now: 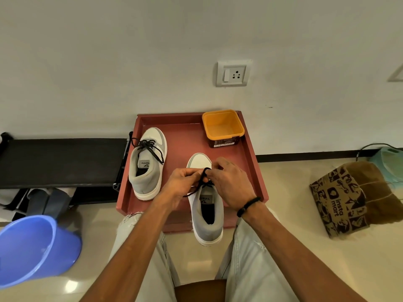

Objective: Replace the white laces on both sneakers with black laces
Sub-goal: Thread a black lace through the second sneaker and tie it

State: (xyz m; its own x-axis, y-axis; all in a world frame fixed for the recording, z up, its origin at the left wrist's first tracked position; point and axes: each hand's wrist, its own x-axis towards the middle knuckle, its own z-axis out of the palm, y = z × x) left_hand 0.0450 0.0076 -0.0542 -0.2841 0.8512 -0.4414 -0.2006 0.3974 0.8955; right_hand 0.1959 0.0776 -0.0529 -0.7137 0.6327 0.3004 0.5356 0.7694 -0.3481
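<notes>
1. Near sneaker (207, 216): stands on the red tray (253, 162), heel overhanging the tray's near edge toward the person, white toe pointing away toward the wall. Its long axis runs roughly straight out from the person, between the knees.
2. Black lace (201, 179): threaded on this sneaker, rising to a small loop over the upper eyelets, with one free strand trailing down-left across the tongue.
3. Left hand (182, 184): fingers curled, pinching the lace from the sneaker's left side.
4. Right hand (229, 184): fingers curled over the lace loop from the right; exactly which strand it pinches is probably hidden behind the knuckles.
5. Key relation: both hands meet directly above the eyelets, one on each side of the long axis, equally near the lace; the knot would be drawn tight by pulling apart, crosswise to the shoe.
6. Far sneaker (148, 164): on the tray's left side, parallel, toe also away, black lace already tied.
7. Orange tub (222, 127): far right corner of the tray, apparently empty.
</notes>
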